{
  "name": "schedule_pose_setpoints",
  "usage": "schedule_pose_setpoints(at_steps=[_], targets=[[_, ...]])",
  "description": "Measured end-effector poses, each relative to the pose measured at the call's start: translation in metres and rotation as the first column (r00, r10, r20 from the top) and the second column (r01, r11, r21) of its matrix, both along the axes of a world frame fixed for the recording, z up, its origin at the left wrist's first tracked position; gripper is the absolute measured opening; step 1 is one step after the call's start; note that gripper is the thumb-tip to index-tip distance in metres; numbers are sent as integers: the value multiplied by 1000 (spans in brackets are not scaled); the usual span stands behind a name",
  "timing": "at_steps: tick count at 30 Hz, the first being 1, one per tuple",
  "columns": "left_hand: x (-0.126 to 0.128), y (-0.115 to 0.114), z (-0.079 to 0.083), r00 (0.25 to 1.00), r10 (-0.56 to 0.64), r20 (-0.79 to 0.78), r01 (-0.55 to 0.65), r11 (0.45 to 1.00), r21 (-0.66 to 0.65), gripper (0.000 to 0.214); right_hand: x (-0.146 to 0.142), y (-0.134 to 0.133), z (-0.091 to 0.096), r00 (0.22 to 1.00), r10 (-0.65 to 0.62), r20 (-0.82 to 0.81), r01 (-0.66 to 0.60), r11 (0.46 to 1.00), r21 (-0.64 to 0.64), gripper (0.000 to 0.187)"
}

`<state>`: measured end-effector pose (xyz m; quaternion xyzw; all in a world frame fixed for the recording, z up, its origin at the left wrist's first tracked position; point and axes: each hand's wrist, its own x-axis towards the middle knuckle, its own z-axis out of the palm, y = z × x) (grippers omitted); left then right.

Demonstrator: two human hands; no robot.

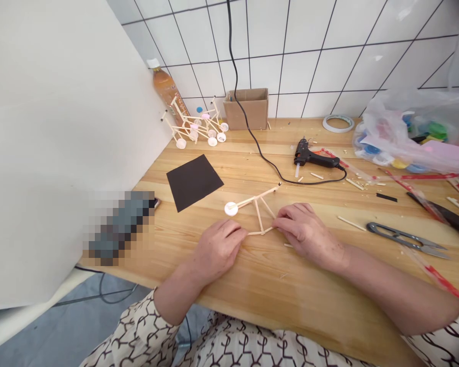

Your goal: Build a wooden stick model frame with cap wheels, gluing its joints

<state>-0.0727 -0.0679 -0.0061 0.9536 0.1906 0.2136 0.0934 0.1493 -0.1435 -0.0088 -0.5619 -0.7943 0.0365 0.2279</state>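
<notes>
A small frame of thin wooden sticks lies flat on the wooden table, with a white bottle cap glued at its left end. My left hand rests on the table, its fingers curled and pinching the left end of the frame's lowest stick. My right hand lies opposite, its fingertips pressed together on the right end of that same stick.
A black glue gun with its cable lies behind the frame. Finished stick models, a cardboard box, a bottle and a tape roll stand at the back. A black square sheet lies left; snips and a bag of caps lie right.
</notes>
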Motion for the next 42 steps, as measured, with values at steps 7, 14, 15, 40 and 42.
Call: schedule_pose_setpoints(at_steps=[7,14,15,40,42], targets=[[0,0,0,1000,3,3,-3,1000,15,20,0,0,0,1000,5,-9,-5,1000,9,24],[0,0,-1,1000,-10,4,10,1000,12,21,0,0,0,1000,-2,-5,2,1000,-5,24],[0,1,0,1000,-11,4,11,1000,10,21,0,0,0,1000,-1,-7,1,1000,-4,24],[2,-1,-1,998,46,38,-44,997,-62,14,14,3,-6,982,-78,-173,84,996,27,19],[2,-1,-1,998,49,40,-47,997,-67,14,14,3,-6,982,-74,-175,79,997,25,19]])
